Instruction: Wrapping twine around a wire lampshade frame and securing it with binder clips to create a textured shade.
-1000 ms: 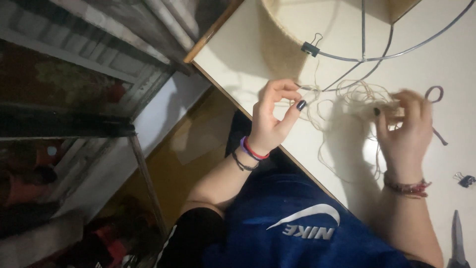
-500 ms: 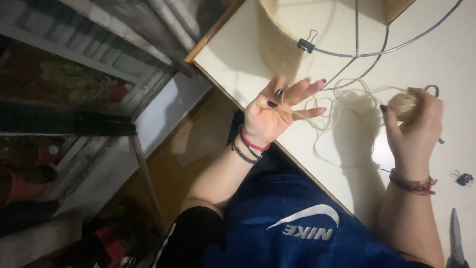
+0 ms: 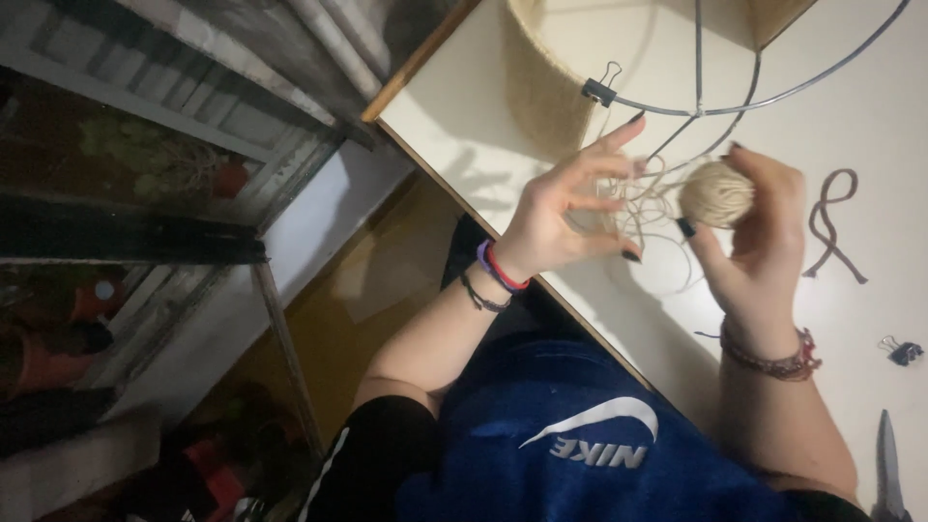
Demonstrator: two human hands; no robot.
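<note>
My right hand [image 3: 759,242] grips a small ball of pale twine [image 3: 716,193] over the white table [image 3: 870,126]. My left hand [image 3: 565,208] is spread, fingers apart, with loose strands of the twine [image 3: 646,198] running across its fingertips toward the ball. Just beyond both hands lies a metal wire frame [image 3: 698,68], with a black binder clip [image 3: 600,89] pinching its ring near a twine-wrapped section [image 3: 541,82].
A short brown cord [image 3: 831,224] lies right of the ball. A second binder clip [image 3: 904,350] and the tip of scissors [image 3: 887,469] sit at the right edge. The table's wooden edge [image 3: 416,63] borders a window sill and dark clutter at left.
My left hand went from pinching the twine to an open spread. My right hand gathered the loose twine into a ball and raised it.
</note>
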